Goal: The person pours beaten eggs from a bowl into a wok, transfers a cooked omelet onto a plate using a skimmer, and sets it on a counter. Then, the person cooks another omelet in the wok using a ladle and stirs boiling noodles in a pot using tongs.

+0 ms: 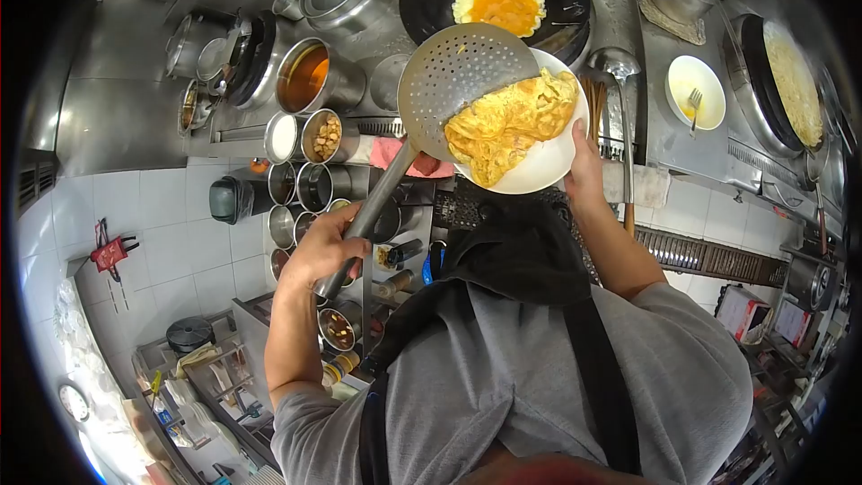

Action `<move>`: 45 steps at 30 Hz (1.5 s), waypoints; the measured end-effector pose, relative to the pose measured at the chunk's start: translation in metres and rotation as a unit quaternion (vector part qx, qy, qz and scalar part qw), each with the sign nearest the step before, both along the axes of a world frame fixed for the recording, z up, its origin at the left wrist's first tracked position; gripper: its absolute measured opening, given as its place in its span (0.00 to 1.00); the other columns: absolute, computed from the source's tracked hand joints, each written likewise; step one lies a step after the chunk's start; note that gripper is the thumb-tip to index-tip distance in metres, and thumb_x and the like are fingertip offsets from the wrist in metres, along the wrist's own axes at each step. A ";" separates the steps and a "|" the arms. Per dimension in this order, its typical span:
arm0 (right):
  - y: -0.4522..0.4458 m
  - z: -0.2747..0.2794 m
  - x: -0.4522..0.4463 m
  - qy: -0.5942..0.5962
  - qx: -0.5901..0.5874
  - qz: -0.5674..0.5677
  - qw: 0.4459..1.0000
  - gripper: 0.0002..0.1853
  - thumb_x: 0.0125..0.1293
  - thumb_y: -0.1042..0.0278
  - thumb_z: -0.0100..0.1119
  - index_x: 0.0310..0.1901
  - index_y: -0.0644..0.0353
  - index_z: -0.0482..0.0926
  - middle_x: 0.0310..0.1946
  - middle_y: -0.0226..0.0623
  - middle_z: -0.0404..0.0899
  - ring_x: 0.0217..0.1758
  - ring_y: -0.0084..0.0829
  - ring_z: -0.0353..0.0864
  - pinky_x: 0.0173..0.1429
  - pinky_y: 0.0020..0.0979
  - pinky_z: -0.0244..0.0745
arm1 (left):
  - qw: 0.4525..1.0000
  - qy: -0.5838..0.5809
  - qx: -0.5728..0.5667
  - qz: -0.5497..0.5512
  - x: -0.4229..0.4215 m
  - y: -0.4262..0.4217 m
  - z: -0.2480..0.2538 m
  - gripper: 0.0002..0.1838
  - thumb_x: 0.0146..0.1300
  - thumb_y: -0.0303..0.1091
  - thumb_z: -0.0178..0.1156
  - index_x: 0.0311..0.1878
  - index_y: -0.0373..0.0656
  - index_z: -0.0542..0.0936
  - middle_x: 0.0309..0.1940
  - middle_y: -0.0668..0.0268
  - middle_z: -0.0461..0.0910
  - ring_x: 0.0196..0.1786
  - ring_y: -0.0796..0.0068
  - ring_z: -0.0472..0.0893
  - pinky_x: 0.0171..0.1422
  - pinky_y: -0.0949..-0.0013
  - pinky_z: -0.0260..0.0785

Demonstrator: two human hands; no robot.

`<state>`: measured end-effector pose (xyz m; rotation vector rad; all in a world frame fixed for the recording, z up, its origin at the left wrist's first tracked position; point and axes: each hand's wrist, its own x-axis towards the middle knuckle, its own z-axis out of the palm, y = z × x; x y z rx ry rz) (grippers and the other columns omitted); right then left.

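My left hand (325, 250) is wrapped round the thick handle of a large perforated skimmer (440, 67). The skimmer's flat head overlaps the left side of a white plate (545, 171). On the plate lies a folded yellow omelette (512, 126), its left edge against the skimmer. My right hand (585, 166) grips the plate's right rim; part of the fingers is hidden beneath it. Just beyond the plate, a black wok (431, 0) holds a round of egg (498, 4) with a pale cooked edge and a runny orange middle.
A ladle (617, 67) lies right of the plate. Farther right are a white bowl (682, 81) with a fork and a wide pan of pale food (790, 81). At left stand a pot of orange-brown liquid (305, 76), several metal containers (328, 136) and a pink cloth (388, 154).
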<state>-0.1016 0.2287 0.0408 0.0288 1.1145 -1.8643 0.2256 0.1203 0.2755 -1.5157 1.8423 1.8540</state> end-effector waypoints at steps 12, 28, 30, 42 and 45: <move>0.025 0.021 -0.009 -0.031 0.005 0.004 1.000 0.30 0.72 0.50 0.51 0.60 0.72 0.67 0.54 0.46 0.77 0.54 0.34 0.80 0.57 0.34 0.75 | 0.910 -0.036 -0.408 -0.060 0.007 0.034 -0.010 0.33 0.48 0.20 0.59 0.63 0.31 0.70 0.27 0.58 0.81 0.25 0.73 0.80 0.34 0.73 0.71; 0.028 0.043 -0.006 0.006 0.022 0.005 1.000 0.30 0.73 0.49 0.48 0.62 0.71 0.66 0.56 0.47 0.75 0.56 0.37 0.78 0.58 0.36 0.75 | 0.949 0.091 0.045 0.299 0.058 -0.075 -0.178 0.05 0.55 0.28 0.56 0.30 0.36 0.75 0.25 0.61 0.77 0.17 0.72 0.74 0.22 0.71 0.68; 0.025 0.050 0.001 0.015 0.048 -0.028 0.998 0.30 0.72 0.49 0.51 0.58 0.73 0.69 0.52 0.49 0.78 0.51 0.37 0.81 0.54 0.36 0.77 | 0.943 0.117 0.085 0.300 0.066 -0.109 -0.224 0.06 0.56 0.29 0.56 0.32 0.36 0.75 0.25 0.61 0.77 0.18 0.72 0.74 0.22 0.71 0.68; 0.015 0.074 0.048 -0.043 0.058 0.008 0.997 0.33 0.73 0.46 0.46 0.65 0.68 0.62 0.60 0.47 0.72 0.60 0.40 0.76 0.63 0.38 0.72 | 0.943 0.313 0.018 0.111 -0.009 -0.048 -0.167 0.26 0.57 0.28 0.60 0.60 0.36 0.71 0.55 0.57 0.76 0.57 0.67 0.76 0.60 0.63 0.70; 0.002 0.067 0.062 -0.052 0.035 0.005 0.998 0.32 0.73 0.47 0.45 0.66 0.67 0.61 0.60 0.47 0.72 0.61 0.39 0.75 0.64 0.39 0.71 | 0.843 0.455 0.212 0.196 -0.054 0.022 -0.158 0.33 0.54 0.22 0.56 0.67 0.36 0.62 0.62 0.56 0.70 0.63 0.60 0.72 0.66 0.58 0.66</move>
